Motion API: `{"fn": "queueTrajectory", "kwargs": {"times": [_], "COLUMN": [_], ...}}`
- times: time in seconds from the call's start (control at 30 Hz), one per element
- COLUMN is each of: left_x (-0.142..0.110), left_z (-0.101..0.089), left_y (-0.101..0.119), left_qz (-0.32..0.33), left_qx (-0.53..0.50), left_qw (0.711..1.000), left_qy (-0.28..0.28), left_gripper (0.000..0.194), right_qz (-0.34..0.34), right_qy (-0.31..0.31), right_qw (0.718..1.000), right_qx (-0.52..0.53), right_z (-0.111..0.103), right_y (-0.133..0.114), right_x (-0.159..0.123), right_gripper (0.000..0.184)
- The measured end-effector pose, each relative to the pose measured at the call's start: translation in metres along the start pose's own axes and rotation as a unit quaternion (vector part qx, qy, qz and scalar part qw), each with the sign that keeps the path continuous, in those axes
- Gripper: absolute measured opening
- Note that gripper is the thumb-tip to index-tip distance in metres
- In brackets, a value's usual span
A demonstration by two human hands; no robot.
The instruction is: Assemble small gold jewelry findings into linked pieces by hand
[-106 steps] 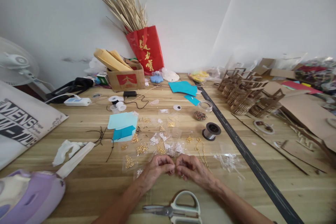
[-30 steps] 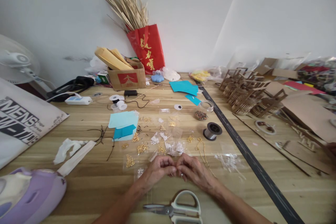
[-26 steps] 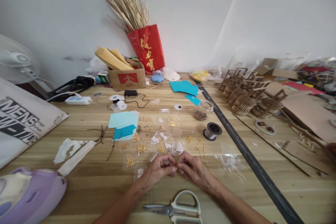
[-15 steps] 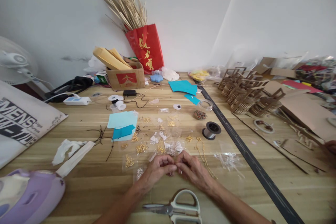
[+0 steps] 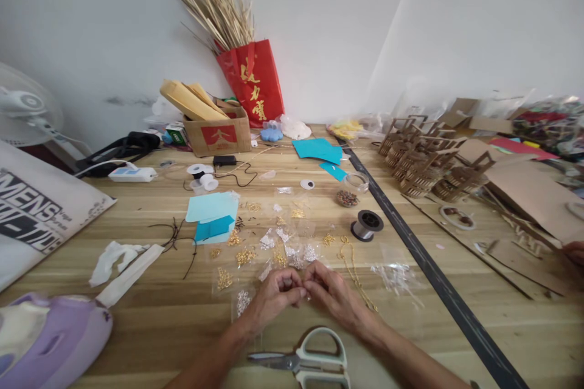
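Note:
My left hand (image 5: pixel 279 293) and my right hand (image 5: pixel 331 293) meet fingertip to fingertip low over the table. Both are closed in a pinch, and whatever sits between the fingers is too small to name. Scissors with pale handles (image 5: pixel 322 355) lie just below them, blades pointing left. Small bags of gold findings (image 5: pixel 245 256) and silver findings (image 5: pixel 311 253) spread out beyond the fingers. A gold chain (image 5: pixel 353 270) rests beside my right hand. Farther right stands a spool of fine wire (image 5: pixel 366 226), with a dish of coloured beads (image 5: pixel 347 199) behind it.
Small wooden baskets (image 5: pixel 422 164) cluster at the right, past a dark strip (image 5: pixel 424 255). At its edge another person's hand (image 5: pixel 575 250) shows. Blue sheets (image 5: pixel 214 219) lie left of centre. A purple-and-white appliance (image 5: pixel 55 334) occupies the near left. A red bag (image 5: pixel 255 82) stands at the back.
My hands stay together in almost the same place, with only slight finger movement. The whole view has shifted very slightly; the things on the table lie as before.

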State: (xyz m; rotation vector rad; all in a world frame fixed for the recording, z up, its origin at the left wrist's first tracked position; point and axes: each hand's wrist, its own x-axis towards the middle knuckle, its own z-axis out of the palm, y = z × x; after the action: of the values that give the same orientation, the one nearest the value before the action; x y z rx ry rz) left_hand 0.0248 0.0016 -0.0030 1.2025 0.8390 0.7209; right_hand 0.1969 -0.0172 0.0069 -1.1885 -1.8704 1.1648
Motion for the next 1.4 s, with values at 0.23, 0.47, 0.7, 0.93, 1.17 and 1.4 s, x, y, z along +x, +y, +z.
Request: {"fn": "queueTrajectory", "kwargs": {"times": [0.23, 0.47, 0.7, 0.93, 1.17, 1.4], "left_x": [-0.001, -0.001, 0.0, 0.0, -0.001, 0.0], "left_z": [-0.001, -0.001, -0.001, -0.001, 0.0, 0.0], "left_y": [0.003, 0.005, 0.007, 0.005, 0.006, 0.001], "left_qz": [-0.001, -0.006, -0.007, -0.001, -0.002, 0.001], "left_qx": [-0.001, -0.008, -0.018, -0.006, -0.003, 0.027], "left_qw": [1.0, 1.0, 1.0, 0.999, 0.999, 0.998], "left_qy": [-0.001, 0.005, 0.023, 0.038, 0.046, 0.051], "left_gripper": [0.024, 0.024, 0.024, 0.021, 0.019, 0.017], "right_qz": [0.036, 0.053, 0.113, 0.096, 0.075, 0.041], "right_qy": [-0.026, -0.01, -0.036, -0.099, -0.056, -0.014], "right_qw": [0.995, 0.994, 0.985, 0.987, 0.995, 0.997], "right_qx": [0.087, 0.095, 0.128, 0.077, -0.028, -0.061], "right_z": [-0.005, -0.008, -0.015, -0.009, -0.014, -0.019], "right_y": [0.008, 0.009, 0.015, 0.026, 0.015, 0.002], "right_x": [0.002, 0.004, 0.006, 0.003, 0.0, 0.002], "right_gripper": [0.023, 0.024, 0.034, 0.02, 0.009, 0.007]}}
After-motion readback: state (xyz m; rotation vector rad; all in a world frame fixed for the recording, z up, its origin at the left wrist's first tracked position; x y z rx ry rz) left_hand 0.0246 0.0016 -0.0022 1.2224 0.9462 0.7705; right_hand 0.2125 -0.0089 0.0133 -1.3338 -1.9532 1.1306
